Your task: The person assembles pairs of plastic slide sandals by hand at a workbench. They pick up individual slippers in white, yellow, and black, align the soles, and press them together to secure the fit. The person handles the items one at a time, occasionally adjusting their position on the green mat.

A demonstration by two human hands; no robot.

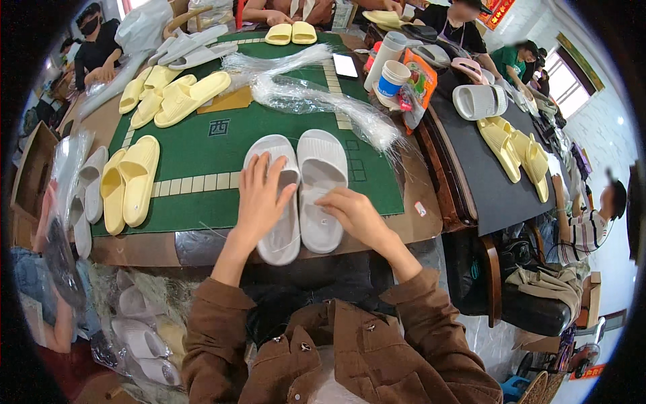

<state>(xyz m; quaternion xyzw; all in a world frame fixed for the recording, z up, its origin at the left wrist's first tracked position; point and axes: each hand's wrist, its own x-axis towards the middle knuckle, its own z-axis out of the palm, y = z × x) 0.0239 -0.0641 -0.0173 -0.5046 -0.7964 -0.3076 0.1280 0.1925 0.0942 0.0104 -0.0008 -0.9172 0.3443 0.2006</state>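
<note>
On the near part of the desk (404,232), partly upon a green mat (195,155), a pair of grey slippers (286,225), placed side by side, with toes toward the far side and heels toward the near edge. Left hand (258,195) laid over the strap of the left slipper, fingers spread apart. Right hand (356,214) over the open part of the right slipper, fingers bent and close together; cannot tell from this view whether clamped on something small or only touching the insole. To the left, on the same mat, a yellow pair (140,178); at the far left, more yellow slippers (192,101). In the far middle, crumpled clear plastic (303,97); at the far right, a white and blue cup (391,84)
</note>
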